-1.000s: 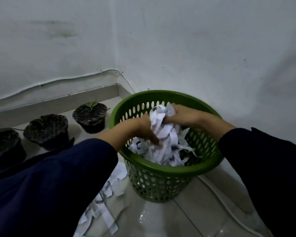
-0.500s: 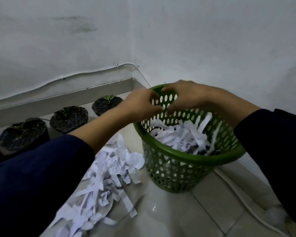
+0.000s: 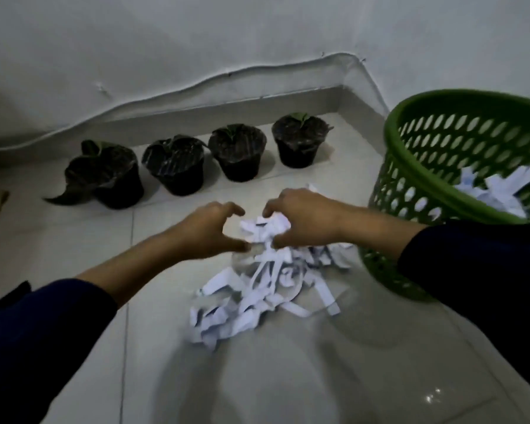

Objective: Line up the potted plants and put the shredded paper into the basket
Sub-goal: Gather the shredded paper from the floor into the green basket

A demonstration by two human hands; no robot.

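**Now both my hands are over the paper heap**

Here, at the centre of the frame, my left hand [image 3: 208,232] and my right hand [image 3: 303,221] hover side by side over the far end of the shredded paper [image 3: 257,289]. My left hand is curved into a wide claw, thumb and fingers apart, with nothing in it. My right hand is arched over the top of the heap, its fingertips down among the strips; whether it has actually closed on any of them I cannot tell. The heap spreads across the pale tiled floor [image 3: 89,240] from under my hands toward the lower middle of the frame.

At the right edge stands the green basket [image 3: 410,154], perforated all round, with more white strips already lying inside it. The heap on the floor reaches close to its base.

Across the upper middle, four potted plants [image 3: 236,154] in dark pots stand in a row along the foot of the wall [image 3: 257,41], close together but apart from one another. A white cable [image 3: 196,84] runs along the wall above them.
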